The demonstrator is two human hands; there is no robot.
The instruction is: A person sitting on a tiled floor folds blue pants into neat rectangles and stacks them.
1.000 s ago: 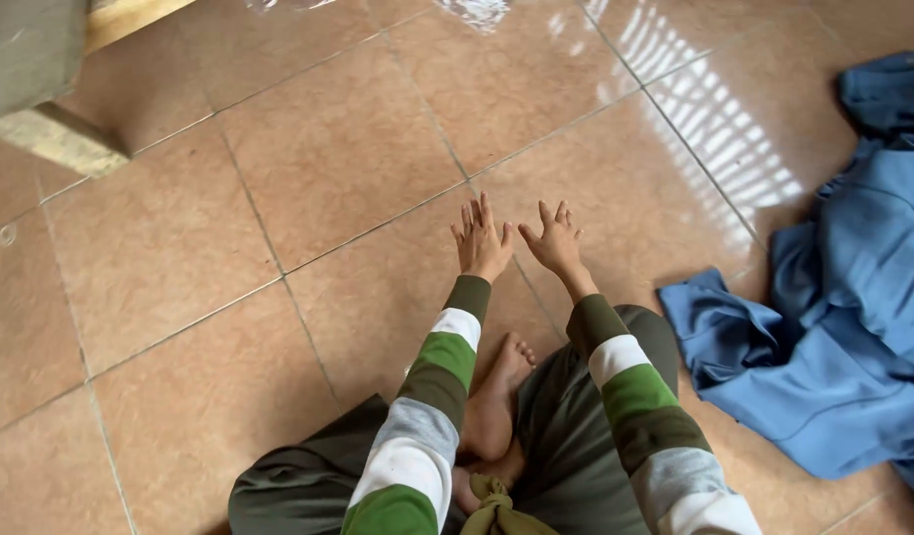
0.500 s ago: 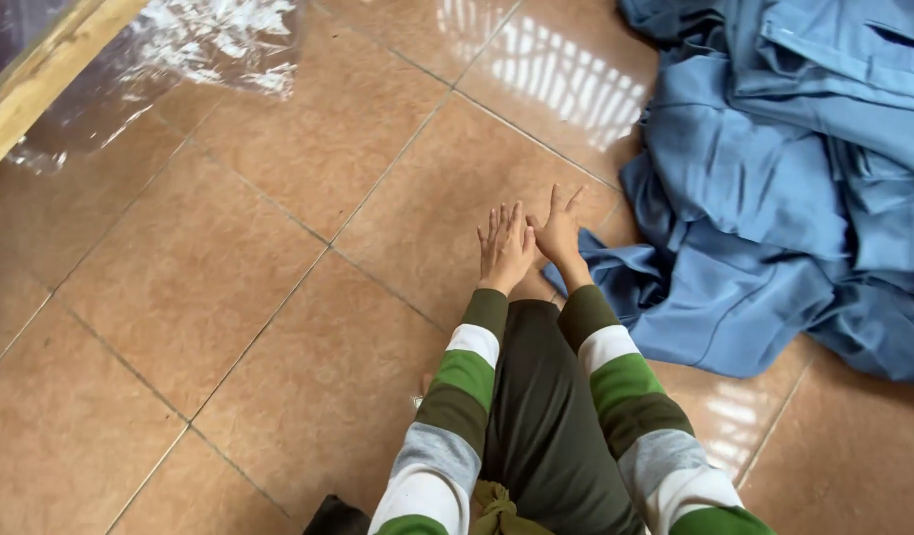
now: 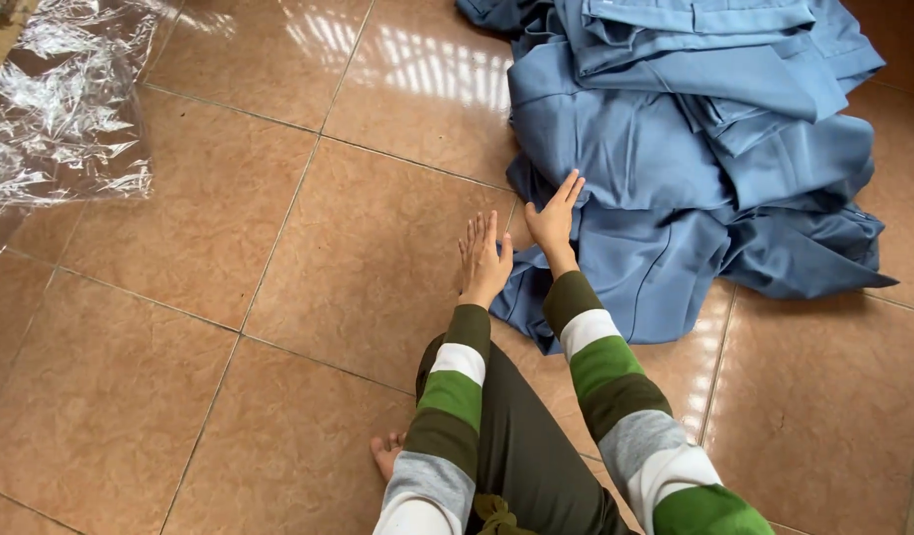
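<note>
While you sit on the tiled floor [image 3: 278, 297] with your legs out in front, both of your arms reach forward in green, white and grey striped sleeves. Your right hand [image 3: 554, 220] is flat and open, fingers spread and pointing away from you, its fingertips resting on the near edge of the pile of blue garments [image 3: 675, 149]; it grasps nothing. Your left hand [image 3: 483, 261] is just beside it, also open with fingers straight and together, palm down over the bare tile, at the lower left border of the cloth; whether it touches the fabric you cannot tell from here. The blue pile lies ahead of you and to your right, heaped in loose folds, with a collared piece on top near the far edge and a darker fold spilling toward your right knee. Off to your far left, well apart from both hands, a crumpled sheet of clear plastic [image 3: 60, 119] lies on the floor. Your bare foot [image 3: 387, 454] shows beside your dark trousers [image 3: 516, 446], close to the bottom of the view.
</note>
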